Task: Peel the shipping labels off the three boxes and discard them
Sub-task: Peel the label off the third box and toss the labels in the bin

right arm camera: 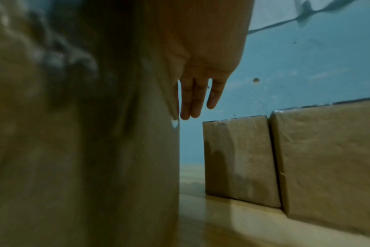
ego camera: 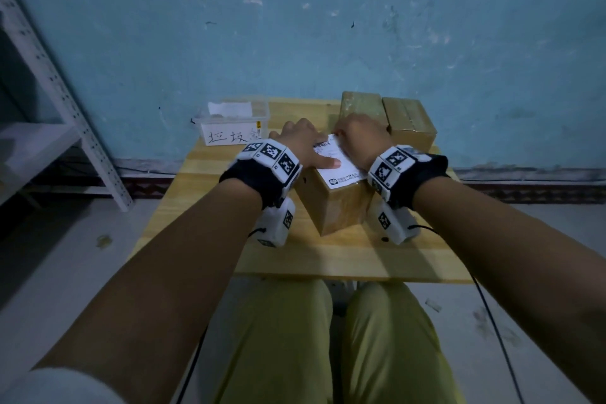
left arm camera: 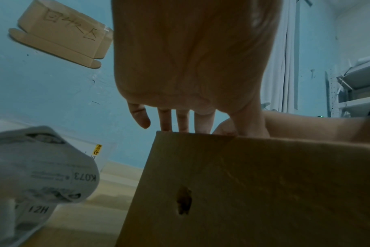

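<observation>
White paper: the white printed shipping label lies on top of the near brown cardboard box, which stands at mid worktop.
Left grip: the left hand lies flat, thumb pressing the label, likely to steady the box.
Right grip: the right hand curls at the label's far edge, apparently pinching a lifted corner.
Behind: two brown cardboard boxes with bare tops stand close behind, crowding the right hand.
Discard spot: a clear plastic bin with handwritten characters sits far left on the pale wooden worktop, nothing standing between.
</observation>
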